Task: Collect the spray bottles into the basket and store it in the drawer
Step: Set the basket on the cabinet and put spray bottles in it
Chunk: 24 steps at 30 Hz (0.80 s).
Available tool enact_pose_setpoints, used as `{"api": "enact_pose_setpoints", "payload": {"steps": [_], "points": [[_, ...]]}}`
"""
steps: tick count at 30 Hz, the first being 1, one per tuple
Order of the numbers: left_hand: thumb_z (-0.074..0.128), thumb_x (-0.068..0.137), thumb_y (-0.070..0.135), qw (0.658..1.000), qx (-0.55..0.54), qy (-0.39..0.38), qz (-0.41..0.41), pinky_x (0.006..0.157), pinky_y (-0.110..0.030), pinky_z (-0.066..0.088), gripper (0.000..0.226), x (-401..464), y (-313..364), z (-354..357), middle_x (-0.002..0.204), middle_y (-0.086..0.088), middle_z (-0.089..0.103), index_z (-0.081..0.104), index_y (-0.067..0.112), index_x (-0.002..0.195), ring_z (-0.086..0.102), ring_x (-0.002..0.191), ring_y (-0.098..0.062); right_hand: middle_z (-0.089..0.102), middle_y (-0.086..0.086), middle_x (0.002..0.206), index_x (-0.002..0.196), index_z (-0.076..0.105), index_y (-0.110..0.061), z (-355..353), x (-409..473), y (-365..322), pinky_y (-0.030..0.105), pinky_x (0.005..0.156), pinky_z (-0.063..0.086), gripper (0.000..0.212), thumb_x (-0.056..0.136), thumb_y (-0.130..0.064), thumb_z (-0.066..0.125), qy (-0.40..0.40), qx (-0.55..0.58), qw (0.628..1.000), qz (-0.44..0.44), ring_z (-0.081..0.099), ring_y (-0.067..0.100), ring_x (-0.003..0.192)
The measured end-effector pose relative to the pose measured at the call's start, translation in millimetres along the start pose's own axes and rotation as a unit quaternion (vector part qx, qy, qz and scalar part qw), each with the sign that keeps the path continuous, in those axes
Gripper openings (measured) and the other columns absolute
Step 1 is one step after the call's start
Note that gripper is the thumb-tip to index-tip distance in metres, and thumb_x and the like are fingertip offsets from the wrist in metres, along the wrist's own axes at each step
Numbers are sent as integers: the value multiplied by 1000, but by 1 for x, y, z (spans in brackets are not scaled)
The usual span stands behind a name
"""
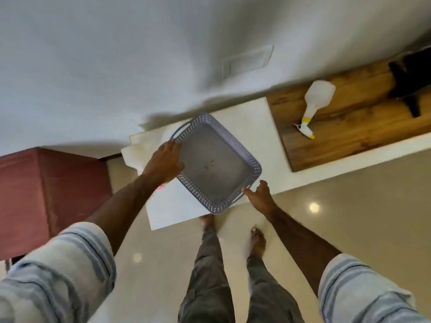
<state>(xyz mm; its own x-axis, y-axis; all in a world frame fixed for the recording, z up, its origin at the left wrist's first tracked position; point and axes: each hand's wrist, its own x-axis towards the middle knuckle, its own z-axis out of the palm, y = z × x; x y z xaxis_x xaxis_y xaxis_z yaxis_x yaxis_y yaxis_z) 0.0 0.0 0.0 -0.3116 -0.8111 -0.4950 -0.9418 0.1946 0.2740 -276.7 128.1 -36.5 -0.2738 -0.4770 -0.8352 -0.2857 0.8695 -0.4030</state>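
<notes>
Task looks barely started, by my read. The grey perforated basket sits on the white counter, rotated so a corner points toward the person, w/ nothing in it but a tiny speck at the middle of its floor. No bottle collected yet. One white spray bottle w/ yellow collar and nozzle lies on its side on the wood-topped section to the right, well apart from the basket. Only that one bottle shows; whether more exist elsewhere I can't tell. No drawer clearly visible either; a reddish cabinet stands at left, but drawer or not, can't say. So left to do: bottle(s) into basket, basket into drawer, i.e. nearly everything.

Hands: left hand reaches forward, arm nearly straight, palm down over the basket's left rim, fingers spread and draped along the rim, thumb toward the near edge. It touches the rim; looks like a loose hold or a steadying press, not a tight clamp. Right hand is at the basket's near-right corner by the handle loop, fingers extended and parted, fingertips at or just touching the handle. Not closed on anything; actual contact is hard to tell. Right forearm angles in from lower right. Both striped sleeves show at bottom. Person stands barefoot on a glossy tile floor, close to the counter's near edge.
</notes>
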Motion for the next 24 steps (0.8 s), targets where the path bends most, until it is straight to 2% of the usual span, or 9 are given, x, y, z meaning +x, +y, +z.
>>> {"api": "enact_pose_setpoints", "payload": {"steps": [3, 5, 7, 9, 13, 17, 20, 24], "points": [[62, 87, 23, 1000, -9, 12, -19, 117, -53, 30, 74, 41, -25, 12, 158, -24, 27, 29, 3, 149, 29, 145, -41, 47, 22, 142, 139, 34, 4, 29, 27, -4, 36, 95, 45, 67, 90, -23, 70, 40, 81, 995, 47, 54, 33, 121], [63, 87, 22, 999, -23, 3, -30, 120, -51, 25, 80, 62, -37, 19, 161, -24, 21, 22, 3, 153, 23, 148, -40, 51, 19, 139, 137, 34, 0, 45, 39, -3, 37, 93, 50, 59, 92, -19, 67, 42, 151, 984, 87, 55, 28, 108], [62, 88, 21, 997, -51, -6, -50, 119, -52, 26, 83, 79, -48, 27, 161, -23, 22, 17, 4, 155, 24, 148, -40, 51, 17, 138, 137, 30, -6, 57, 45, -1, 45, 102, 51, 54, 94, -15, 61, 48, 179, 976, 114, 57, 31, 112], [60, 90, 21, 994, -79, -23, -78, 115, -53, 33, 81, 94, -57, 30, 158, -22, 29, 16, 7, 156, 33, 143, -41, 51, 15, 136, 136, 28, -11, 64, 50, 2, 52, 101, 51, 52, 95, -13, 59, 54, 190, 973, 122, 57, 35, 115], [53, 92, 19, 986, -132, -38, -93, 98, -47, 46, 59, 113, -69, 40, 142, -21, 52, 33, 13, 146, 54, 124, -42, 49, 4, 125, 138, 25, -17, 67, 53, 6, 54, 96, 55, 61, 92, -17, 66, 44, 234, 966, 103, 57, 31, 113], [45, 99, 18, 985, -144, 24, -96, 85, -42, 49, 29, 120, -73, 45, 124, -24, 65, 51, 17, 127, 63, 106, -46, 50, 6, 129, 138, 27, -16, 64, 55, 11, 56, 93, 56, 54, 95, -17, 61, 44, 224, 970, 80, 58, 33, 116], [43, 100, 18, 977, -169, 62, -117, 80, -37, 45, 24, 109, -72, 45, 119, -21, 68, 59, 15, 118, 65, 103, -44, 54, 10, 129, 132, 30, -15, 49, 54, 7, 54, 91, 57, 44, 97, -18, 57, 66, 172, 982, 51, 61, 31, 111], [46, 98, 23, 956, -233, 77, -159, 82, -40, 50, 21, 76, -61, 51, 113, -17, 70, 59, 10, 109, 65, 98, -38, 64, 11, 123, 127, 44, -14, -5, 66, -19, 47, 86, 58, 33, 97, -23, 54, 119, 87, 989, -7, 65, 28, 101]]}}
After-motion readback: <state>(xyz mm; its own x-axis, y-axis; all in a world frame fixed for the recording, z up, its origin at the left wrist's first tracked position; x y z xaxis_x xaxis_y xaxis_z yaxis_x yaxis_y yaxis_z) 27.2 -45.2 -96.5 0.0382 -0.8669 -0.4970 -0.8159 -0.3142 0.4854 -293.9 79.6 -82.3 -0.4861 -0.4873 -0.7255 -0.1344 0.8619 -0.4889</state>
